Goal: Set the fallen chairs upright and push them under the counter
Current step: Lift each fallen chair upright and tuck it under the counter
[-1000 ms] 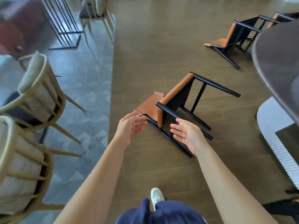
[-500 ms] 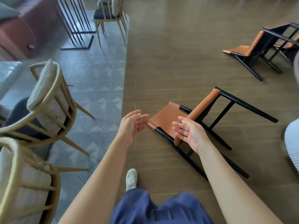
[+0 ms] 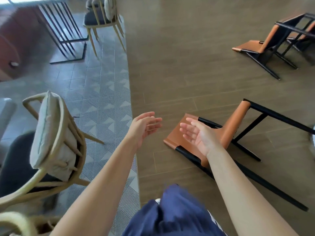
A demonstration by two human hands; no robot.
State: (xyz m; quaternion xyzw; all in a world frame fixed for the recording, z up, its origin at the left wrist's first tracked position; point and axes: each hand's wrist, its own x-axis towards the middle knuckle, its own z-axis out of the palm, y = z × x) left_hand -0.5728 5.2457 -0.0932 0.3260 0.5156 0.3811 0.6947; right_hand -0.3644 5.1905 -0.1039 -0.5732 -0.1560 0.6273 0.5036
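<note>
Fingers on the left hand are spread and slightly curved with the palm turned inward, holding nothing. Right hand is the same: loose fingers, empty palm.

Right hand sits in front of the nearest fallen chair, over its flat leather panel. No contact that I can see. Left hand is over bare floor, just left of that panel.

Change over the last second: the view has swung left and closed in. Both hands stayed open and the chair hasn't budged. It's still tipped over, legs pointing right. My read is approach only, with no grasp started and zero chairs righted.

The second fallen chair is well apart at top right. Another frame behind it is cut by the edge.

Hidden or unclear:
- The desk has dropped out of frame, so the push direction can't be confirmed from here.
- The right forearm covers part of the near chair's rail.
- The blue garment at the bottom is blurred.
</note>
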